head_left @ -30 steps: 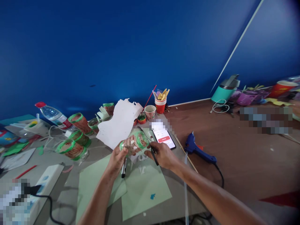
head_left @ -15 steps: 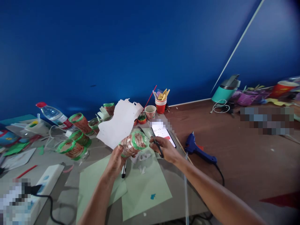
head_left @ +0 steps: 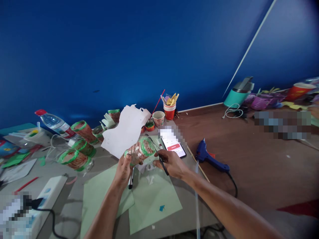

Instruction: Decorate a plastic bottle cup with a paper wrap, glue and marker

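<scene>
My left hand (head_left: pixel 124 169) is closed round a cut plastic bottle piece (head_left: pixel 139 150) wrapped in brown paper with a green rim, held tilted above the table. My right hand (head_left: pixel 171 163) grips black scissors (head_left: pixel 157 153), whose blades lie against the bottle piece's green rim. Both hands hover over pale green paper sheets (head_left: pixel 152 199). A black marker (head_left: pixel 130 179) lies on the green paper just under my left hand. A phone (head_left: pixel 173 146) with a lit screen lies beyond my right hand.
Several similar green-rimmed bottle pieces (head_left: pixel 74 158) lie at the left with a water bottle (head_left: pixel 55 123). A torn white sheet (head_left: pixel 126 130), paper cups (head_left: pixel 159 118) and a red cup (head_left: pixel 169 111) stand at the back. A blue glue gun (head_left: pixel 208 157) rests on the wooden floor.
The bottle piece turned slightly in my left hand. My right hand with the scissors went up to the rim near the phone, then came back down and left.
</scene>
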`<state>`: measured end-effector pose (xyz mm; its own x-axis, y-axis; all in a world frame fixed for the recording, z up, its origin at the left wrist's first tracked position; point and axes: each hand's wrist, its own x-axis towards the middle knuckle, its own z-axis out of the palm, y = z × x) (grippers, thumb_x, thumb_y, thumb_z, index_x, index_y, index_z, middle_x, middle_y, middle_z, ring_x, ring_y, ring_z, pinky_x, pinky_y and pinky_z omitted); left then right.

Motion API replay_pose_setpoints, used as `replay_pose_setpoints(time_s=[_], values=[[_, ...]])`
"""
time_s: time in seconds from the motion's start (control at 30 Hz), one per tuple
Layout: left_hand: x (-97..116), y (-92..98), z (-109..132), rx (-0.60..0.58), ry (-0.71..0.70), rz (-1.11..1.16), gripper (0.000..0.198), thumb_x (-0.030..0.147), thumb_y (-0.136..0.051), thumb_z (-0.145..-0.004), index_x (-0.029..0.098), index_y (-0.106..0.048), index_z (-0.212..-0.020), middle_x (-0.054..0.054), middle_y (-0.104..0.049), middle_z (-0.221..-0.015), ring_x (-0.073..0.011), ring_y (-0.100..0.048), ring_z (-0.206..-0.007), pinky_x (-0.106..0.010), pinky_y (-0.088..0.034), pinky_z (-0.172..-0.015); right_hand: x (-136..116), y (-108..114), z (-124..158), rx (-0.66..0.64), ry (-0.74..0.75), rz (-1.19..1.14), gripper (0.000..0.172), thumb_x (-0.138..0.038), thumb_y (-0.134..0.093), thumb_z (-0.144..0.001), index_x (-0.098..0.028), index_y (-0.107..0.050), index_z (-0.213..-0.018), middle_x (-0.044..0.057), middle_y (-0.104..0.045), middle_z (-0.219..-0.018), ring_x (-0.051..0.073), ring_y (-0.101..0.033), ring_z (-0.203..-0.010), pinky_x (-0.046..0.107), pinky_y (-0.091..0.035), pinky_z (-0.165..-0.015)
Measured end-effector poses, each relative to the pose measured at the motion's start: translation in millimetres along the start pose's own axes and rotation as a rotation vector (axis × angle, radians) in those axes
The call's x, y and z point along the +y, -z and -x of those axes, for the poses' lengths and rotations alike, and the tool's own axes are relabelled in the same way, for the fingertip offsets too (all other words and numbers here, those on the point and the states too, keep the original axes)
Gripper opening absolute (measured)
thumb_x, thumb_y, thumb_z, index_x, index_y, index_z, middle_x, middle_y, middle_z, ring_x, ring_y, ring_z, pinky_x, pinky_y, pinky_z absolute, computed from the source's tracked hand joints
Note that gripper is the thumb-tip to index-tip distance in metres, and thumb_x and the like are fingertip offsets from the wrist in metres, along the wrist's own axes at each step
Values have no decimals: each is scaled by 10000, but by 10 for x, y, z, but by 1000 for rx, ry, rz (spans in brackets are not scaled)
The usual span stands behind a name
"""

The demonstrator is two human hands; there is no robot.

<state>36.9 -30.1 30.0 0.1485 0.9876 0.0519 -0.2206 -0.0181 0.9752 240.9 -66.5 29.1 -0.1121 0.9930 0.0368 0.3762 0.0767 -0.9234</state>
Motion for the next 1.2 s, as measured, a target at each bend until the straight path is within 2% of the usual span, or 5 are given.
replay_pose_setpoints(time_s=[0.4, 0.63, 0.83, 1.03, 1.2], values=[[-72, 124, -14, -76, -44, -99, 567, 625, -586, -756, 135, -665, -1030, -79, -705, -789, -188, -618, -621, -307, -507, -607, -103, 73, 10, 13, 58, 127, 233, -379, -612, -774, -155, -676, -775, -53, -419, -529, 94, -345, -519, 208, -295, -500], [-50, 79, -17, -30, -4, -99, 609, 679, -582, -714, 116, -681, -927, -76, -693, -655, -208, -625, -573, -308, -497, -554, -63, 45, 12, 31, 66, 94, 251, -406, -637, -767, -156, -656, -747, -60, -384, -520, 93, -326, -512, 205, -287, -488], [-71, 98, -23, 34, -41, -113, 583, 659, -619, -698, 138, -676, -952, -98, -731, -807, -261, -675, -745, -352, -535, -649, -12, 12, -1, -14, -9, -29, 285, -401, -651, -745, -157, -655, -892, -49, -448, -587, 98, -385, -541, 199, -306, -483], [-41, 66, -3, 23, -47, -95, 600, 650, -625, -701, 142, -666, -1018, -121, -734, -946, -309, -664, -935, -391, -539, -763, -63, 38, 13, 1, 0, 93, 256, -394, -658, -740, -163, -678, -849, -36, -487, -584, 105, -402, -554, 209, -324, -517], [-42, 74, 4, -6, -33, -101, 608, 656, -607, -712, 134, -667, -1018, -114, -732, -859, -290, -678, -834, -369, -544, -689, -66, 65, 17, -8, 55, 152, 243, -398, -626, -776, -161, -679, -793, -40, -455, -551, 96, -364, -524, 204, -306, -500]])
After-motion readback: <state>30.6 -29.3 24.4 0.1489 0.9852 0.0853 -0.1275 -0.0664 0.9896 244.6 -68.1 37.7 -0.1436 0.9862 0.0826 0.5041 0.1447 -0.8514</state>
